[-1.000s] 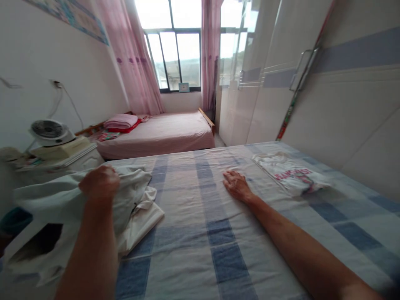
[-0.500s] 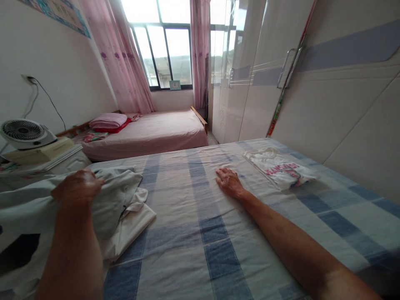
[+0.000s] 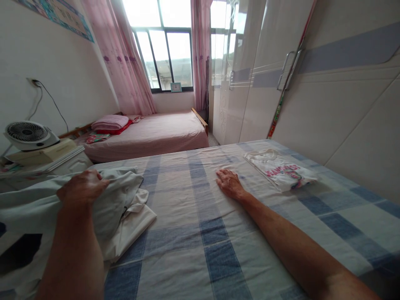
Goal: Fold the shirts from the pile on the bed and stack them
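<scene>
My left hand [image 3: 81,188] rests on a heap of pale grey-white clothes [image 3: 118,200] at the left side of a bed with a blue and white checked sheet [image 3: 200,233]. Its fingers curl into the cloth, gripping it. My right hand [image 3: 229,183] lies flat on the sheet in the middle of the bed, fingers stretched out, holding nothing. To its right lies a folded white T-shirt with red lettering [image 3: 281,170], a little apart from the hand.
A second bed with a pink sheet [image 3: 156,133] and a pink folded blanket [image 3: 110,122] stands under the window. A small white fan [image 3: 26,134] sits on a stand at the left. White wardrobe doors [image 3: 250,83] line the right wall.
The view has swung slightly. My left hand has shifted a little on the clothes heap, still closed on the cloth. My right hand stays flat on the sheet.
</scene>
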A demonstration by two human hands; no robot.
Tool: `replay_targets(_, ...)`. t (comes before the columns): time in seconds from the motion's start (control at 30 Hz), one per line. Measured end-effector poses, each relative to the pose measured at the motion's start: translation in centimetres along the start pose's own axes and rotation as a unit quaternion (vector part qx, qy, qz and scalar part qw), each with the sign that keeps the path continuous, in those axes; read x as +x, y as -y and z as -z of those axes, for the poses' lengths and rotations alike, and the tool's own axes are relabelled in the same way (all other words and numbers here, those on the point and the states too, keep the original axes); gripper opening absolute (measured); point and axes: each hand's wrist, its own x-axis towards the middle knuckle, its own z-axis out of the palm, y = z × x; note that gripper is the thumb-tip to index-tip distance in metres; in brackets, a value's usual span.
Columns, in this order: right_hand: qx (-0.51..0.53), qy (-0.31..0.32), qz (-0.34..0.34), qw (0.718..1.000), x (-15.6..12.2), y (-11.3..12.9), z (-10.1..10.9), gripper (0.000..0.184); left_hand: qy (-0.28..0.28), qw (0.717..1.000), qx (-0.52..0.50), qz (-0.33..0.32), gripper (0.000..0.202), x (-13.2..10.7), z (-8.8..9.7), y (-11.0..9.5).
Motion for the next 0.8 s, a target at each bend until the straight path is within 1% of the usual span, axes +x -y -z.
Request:
replay_targets(0.03, -0.001, -0.001, 0.001, 1.000, 0.0, 0.0, 0.0, 0.040, 0.008, 1.000, -0.001, 0.003, 0.025, 0.0, 0.0, 0.1)
replay_targets(0.1, -0.003, -0.004, 0.007, 1.000, 0.0, 0.0, 0.0, 0.040, -0.011, 1.000, -0.025, 0.002, 0.019, -0.2, 0.2, 0.1)
replay_targets(0.17, -0.006, -0.008, 0.010, 1.000, 0.0, 0.0, -0.1, 0.039, -0.061, 0.995, -0.076, -0.019, 0.017, -0.6, 0.5, -0.2)
replay_targets(0.23, -0.010, -0.015, 0.013, 1.000, 0.0, -0.1, -0.3, 0.039, -0.124, 0.979, -0.149, -0.061, 0.018, -1.5, 1.0, -1.1)
replay_targets(0.3, -0.013, -0.022, 0.017, 1.000, 0.1, -0.3, -0.6, 0.040, -0.189, 0.945, -0.241, -0.116, 0.017, -2.8, 1.4, -2.9)
replay_targets(0.37, -0.013, -0.024, 0.023, 0.999, 0.3, -0.5, -1.0, 0.041, -0.243, 0.888, -0.333, -0.202, 0.016, -4.8, 1.4, -5.3)
replay_targets(0.4, -0.012, -0.025, 0.025, 0.999, 0.4, -0.6, -1.1, 0.042, -0.241, 0.859, -0.371, -0.258, 0.016, -5.9, 1.3, -6.6)
replay_targets(0.43, -0.009, -0.027, 0.028, 0.999, 0.5, -0.8, -1.3, 0.042, -0.222, 0.832, -0.396, -0.318, 0.016, -7.2, 1.1, -7.9)
replay_targets(0.47, -0.003, -0.030, 0.031, 0.999, 0.6, -0.9, -1.3, 0.042, -0.173, 0.807, -0.401, -0.397, 0.018, -8.4, 0.9, -9.0)
replay_targets(0.5, 0.008, -0.032, 0.035, 0.999, 0.6, -1.1, -1.3, 0.042, -0.113, 0.780, -0.390, -0.476, 0.019, -9.5, 0.7, -10.0)
replay_targets(0.53, 0.025, -0.034, 0.034, 0.999, 0.7, -1.3, -1.3, 0.041, -0.068, 0.755, -0.378, -0.532, 0.020, -10.4, 0.4, -10.7)
replay_targets(0.57, 0.049, -0.035, 0.030, 0.998, 0.8, -1.5, -1.3, 0.041, -0.033, 0.739, -0.360, -0.569, 0.022, -11.1, 0.3, -11.2)
replay_targets(0.6, 0.076, -0.035, 0.023, 0.996, 0.9, -1.7, -1.2, 0.042, -0.020, 0.738, -0.341, -0.582, 0.023, -11.3, 0.1, -11.3)
replay_targets(0.63, 0.104, -0.035, 0.017, 0.994, 1.0, -1.9, -1.1, 0.042, -0.028, 0.757, -0.320, -0.569, 0.024, -11.3, 0.1, -11.1)
replay_targets(0.67, 0.129, -0.037, 0.011, 0.991, 1.1, -2.0, -1.0, 0.043, -0.052, 0.792, -0.290, -0.535, 0.025, -10.8, 0.0, -10.7)
replay_targets(0.73, 0.166, -0.042, 0.012, 0.985, 1.1, -1.8, -0.7, 0.044, -0.115, 0.876, -0.199, -0.425, 0.024, -9.2, 0.1, -9.2)
replay_targets(0.77, 0.179, -0.038, 0.022, 0.983, 1.1, -1.6, -0.6, 0.043, -0.141, 0.910, -0.147, -0.360, 0.025, -8.1, 0.1, -8.3)
replay_targets(0.8, 0.191, -0.031, 0.038, 0.980, 1.0, -1.2, -0.5, 0.042, -0.158, 0.935, -0.101, -0.300, 0.027, -7.1, 0.0, -7.3)
